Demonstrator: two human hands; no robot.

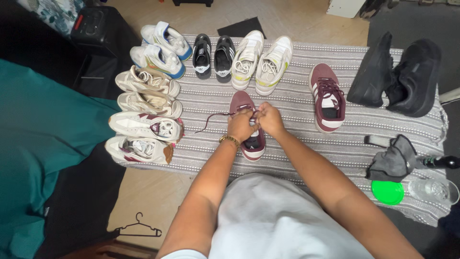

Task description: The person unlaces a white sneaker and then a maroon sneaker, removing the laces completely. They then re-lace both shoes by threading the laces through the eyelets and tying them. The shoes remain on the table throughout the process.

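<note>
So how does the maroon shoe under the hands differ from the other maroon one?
The near maroon shoe sits under both hands, its lace trailing loose to the left; the far maroon shoe lies untouched to the right, laces in place. Both are maroon with white trim, toes pointing away, on the striped mat.

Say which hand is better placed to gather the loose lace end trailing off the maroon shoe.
Probably the left hand. The loose lace end trails out to the left of the maroon shoe, on that hand's side. The right hand sits on the far side and would have to cross over.
</note>
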